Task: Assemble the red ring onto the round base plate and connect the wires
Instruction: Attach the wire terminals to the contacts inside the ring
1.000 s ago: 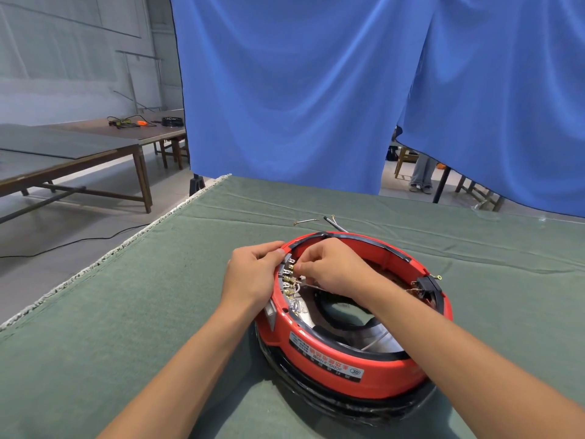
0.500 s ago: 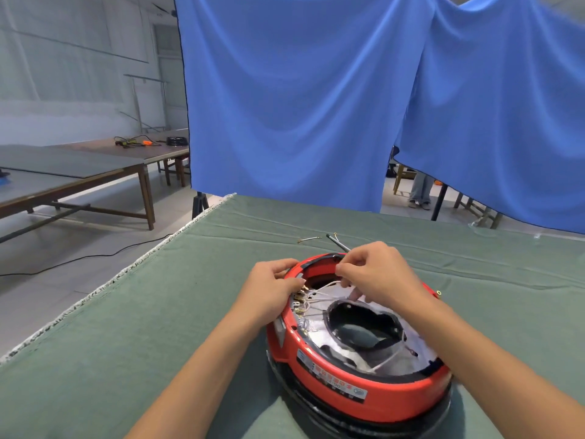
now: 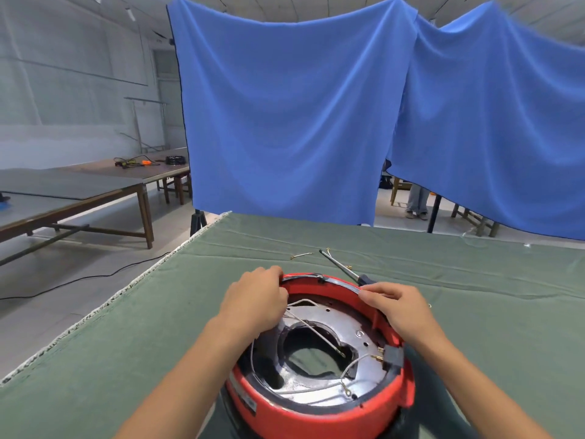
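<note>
Both hands grip the red ring (image 3: 319, 413), which sits around the round base plate (image 3: 329, 331) on the green worktop (image 3: 126, 327): left hand (image 3: 253, 304) curled over the far-left rim, right hand (image 3: 399, 307) pinching the far-right. Press evenly, keeping the loose white wires (image 3: 311, 323) unpinched.

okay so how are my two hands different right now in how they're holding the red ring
The left hand grips the red ring at its far left rim, fingers curled over the edge; the right hand pinches the far right rim with its fingertips. The left hand lies over the white wires; the right hand lies clear of them. Both hold the far rim.
</note>
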Demonstrator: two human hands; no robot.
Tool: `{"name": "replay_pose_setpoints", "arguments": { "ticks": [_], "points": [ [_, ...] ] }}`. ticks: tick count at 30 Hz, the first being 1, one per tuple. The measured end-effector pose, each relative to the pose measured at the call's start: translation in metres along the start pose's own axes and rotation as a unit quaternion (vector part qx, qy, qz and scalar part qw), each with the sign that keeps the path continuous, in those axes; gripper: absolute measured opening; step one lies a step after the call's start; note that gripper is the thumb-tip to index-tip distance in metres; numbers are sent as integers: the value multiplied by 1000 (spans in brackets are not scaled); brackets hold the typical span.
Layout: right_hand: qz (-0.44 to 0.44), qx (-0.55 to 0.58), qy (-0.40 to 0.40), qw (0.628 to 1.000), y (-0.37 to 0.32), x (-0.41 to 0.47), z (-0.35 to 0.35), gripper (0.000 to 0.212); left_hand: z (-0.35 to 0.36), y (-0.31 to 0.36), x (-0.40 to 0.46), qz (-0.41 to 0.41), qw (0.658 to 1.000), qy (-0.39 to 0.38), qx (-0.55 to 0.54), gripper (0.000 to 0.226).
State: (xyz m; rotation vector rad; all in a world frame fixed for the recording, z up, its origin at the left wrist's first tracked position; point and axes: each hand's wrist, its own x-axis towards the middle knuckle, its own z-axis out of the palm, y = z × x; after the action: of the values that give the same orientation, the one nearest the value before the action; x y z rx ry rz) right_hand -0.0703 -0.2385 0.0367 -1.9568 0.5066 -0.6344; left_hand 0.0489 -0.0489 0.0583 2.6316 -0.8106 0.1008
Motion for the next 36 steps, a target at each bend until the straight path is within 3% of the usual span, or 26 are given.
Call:
{"name": "replay_pose_setpoints", "arguments": {
  "ticks": [5, 8, 13, 17, 21, 25, 27, 30, 34, 36],
  "points": [
    [14, -20, 24, 999, 14, 12, -4, 37, 10, 16, 5, 96, 993, -41, 58, 50],
    [42, 14, 76, 996, 23, 24, -19, 28, 14, 14, 10, 122, 990, -48, 57, 52],
    [30, -149, 187, 971, 46, 29, -38, 23, 15, 9, 18, 130, 990, -43, 32, 51],
    [48, -196, 181, 962, 61, 34, -43, 29, 14, 11, 23, 131, 991, -35, 22, 50],
    [49, -292, 134, 946, 72, 39, -49, 49, 15, 11, 25, 133, 990, -30, 20, 50],
    [59, -346, 63, 934, 75, 39, -43, 35, 16, 9, 23, 136, 990, -21, 14, 49],
    [49, -364, 83, 926, 74, 38, -39, 29, 15, 9, 23, 137, 990, -18, 11, 49],
    [29, -445, 129, 886, 66, 37, -33, 29, 14, 9, 22, 135, 991, -16, 6, 48],
    [31, -532, 117, 838, 61, 41, -25, 38, 13, 10, 20, 131, 991, -12, -10, 47],
    [36, -530, 124, 838, 61, 44, -22, 43, 13, 10, 18, 131, 991, -5, -25, 45]
  ]
}}
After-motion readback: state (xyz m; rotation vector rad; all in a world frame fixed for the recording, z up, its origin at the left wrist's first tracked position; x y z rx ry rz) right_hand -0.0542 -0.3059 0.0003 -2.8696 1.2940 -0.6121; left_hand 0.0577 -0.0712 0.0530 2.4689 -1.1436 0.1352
